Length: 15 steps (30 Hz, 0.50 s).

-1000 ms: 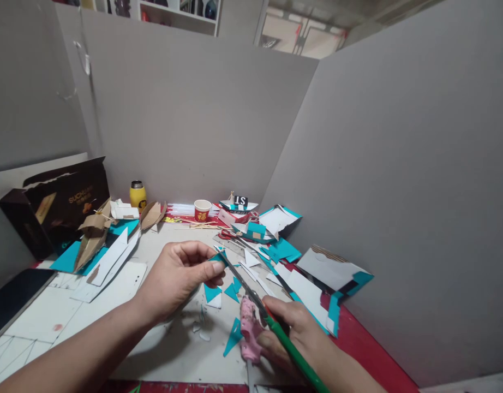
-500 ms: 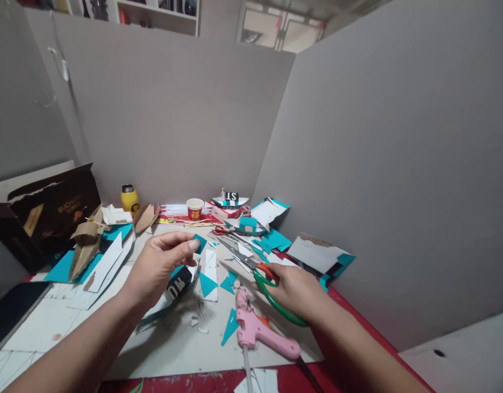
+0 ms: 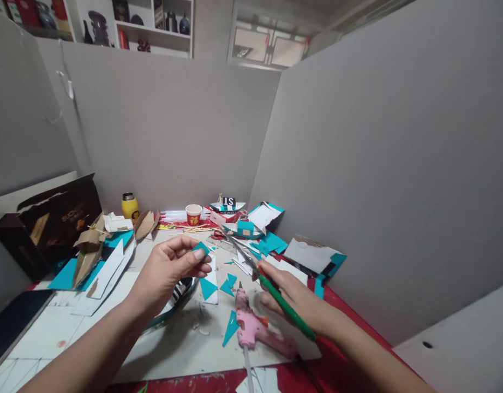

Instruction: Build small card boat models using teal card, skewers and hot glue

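Between thumb and fingers my left hand (image 3: 175, 267) pinches a small teal piece of card (image 3: 201, 249). My right hand (image 3: 290, 295) grips scissors (image 3: 278, 297) with green handles, their blades pointing up and away to the left, apart from the card. Below the left hand, partly hidden by it, lies a card boat (image 3: 180, 295) with black and white stripes. A pink hot glue gun (image 3: 247, 325) rests on the board under the right hand. Around it are teal card scraps (image 3: 208, 289), several of them triangular.
Farther back stand a red paper cup (image 3: 193, 214), a yellow bottle (image 3: 130, 207) and small model boats (image 3: 243, 229). A brown cardboard boat (image 3: 90, 254) and a dark box (image 3: 59, 218) are at left, a torn box piece (image 3: 315, 255) at right. Grey partitions (image 3: 173, 125) enclose the table.
The scissors have turned in my right hand, so their loops now show nearly edge-on. My left hand has shifted slightly right with the card. The camera view has tilted up a little.
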Available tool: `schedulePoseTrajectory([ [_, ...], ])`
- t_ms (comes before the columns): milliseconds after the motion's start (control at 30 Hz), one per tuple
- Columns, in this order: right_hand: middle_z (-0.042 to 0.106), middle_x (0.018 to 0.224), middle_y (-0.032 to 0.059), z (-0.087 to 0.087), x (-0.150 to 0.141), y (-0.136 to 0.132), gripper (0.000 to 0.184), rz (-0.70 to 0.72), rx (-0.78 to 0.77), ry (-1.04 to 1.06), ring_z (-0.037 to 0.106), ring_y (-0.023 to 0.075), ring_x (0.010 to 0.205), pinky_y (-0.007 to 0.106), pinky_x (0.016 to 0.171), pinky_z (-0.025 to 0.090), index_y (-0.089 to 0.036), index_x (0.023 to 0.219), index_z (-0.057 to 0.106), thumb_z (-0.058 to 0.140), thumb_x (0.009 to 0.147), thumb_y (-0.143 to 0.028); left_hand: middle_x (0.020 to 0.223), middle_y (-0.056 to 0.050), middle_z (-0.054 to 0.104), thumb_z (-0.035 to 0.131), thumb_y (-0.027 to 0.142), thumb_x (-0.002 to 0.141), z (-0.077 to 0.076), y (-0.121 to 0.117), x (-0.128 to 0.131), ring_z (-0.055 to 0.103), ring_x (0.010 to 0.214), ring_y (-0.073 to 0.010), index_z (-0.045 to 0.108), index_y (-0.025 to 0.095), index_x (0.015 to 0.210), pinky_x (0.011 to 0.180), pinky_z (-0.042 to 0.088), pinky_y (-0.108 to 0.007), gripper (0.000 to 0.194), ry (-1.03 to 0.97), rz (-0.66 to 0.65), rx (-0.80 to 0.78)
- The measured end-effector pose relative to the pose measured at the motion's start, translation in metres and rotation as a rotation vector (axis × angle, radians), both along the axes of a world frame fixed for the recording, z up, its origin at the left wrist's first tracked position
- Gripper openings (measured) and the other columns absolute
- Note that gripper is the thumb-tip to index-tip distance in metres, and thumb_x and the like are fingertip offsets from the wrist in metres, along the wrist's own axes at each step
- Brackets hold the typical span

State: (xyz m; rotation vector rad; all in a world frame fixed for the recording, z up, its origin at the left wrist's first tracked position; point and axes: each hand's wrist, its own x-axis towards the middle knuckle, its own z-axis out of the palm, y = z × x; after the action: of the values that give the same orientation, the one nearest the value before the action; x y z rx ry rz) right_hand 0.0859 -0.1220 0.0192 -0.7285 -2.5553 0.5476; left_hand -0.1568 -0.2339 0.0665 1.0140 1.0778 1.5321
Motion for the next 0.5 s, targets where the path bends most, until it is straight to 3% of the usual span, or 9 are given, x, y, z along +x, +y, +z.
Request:
schedulePoseTrajectory([
  [233, 0.057, 0.076, -0.0004, 0.014, -0.013, -0.029, 0.018, 0.081, -0.149, 0.0, 0.05, 0.0143, 0.066, 0.024, 0.062, 0.041, -0.021, 0.082, 0.047, 0.055, 0.086, -0.036, 0.066, 0.0, 0.069, 0.077, 0.026, 0.073, -0.002, 0.0, 0.006, 0.064, 0.061, -0.0115, 0.063, 0.016, 0.079, 0.06, 0.051, -0.023, 0.018, 0.031, -0.009, 0.034],
  [500, 0.06, 0.071, -0.0015, 0.014, -0.018, -0.035, 0.013, 0.08, -0.198, 0.006, 0.051, 0.0132, 0.063, 0.024, 0.061, 0.041, -0.021, 0.081, 0.05, 0.059, 0.081, -0.03, 0.065, 0.0, 0.068, 0.076, 0.025, 0.074, -0.003, -0.001, 0.008, 0.063, 0.06, -0.0102, 0.067, 0.016, 0.076, 0.059, 0.05, -0.021, 0.013, 0.052, -0.028, 0.043],
])
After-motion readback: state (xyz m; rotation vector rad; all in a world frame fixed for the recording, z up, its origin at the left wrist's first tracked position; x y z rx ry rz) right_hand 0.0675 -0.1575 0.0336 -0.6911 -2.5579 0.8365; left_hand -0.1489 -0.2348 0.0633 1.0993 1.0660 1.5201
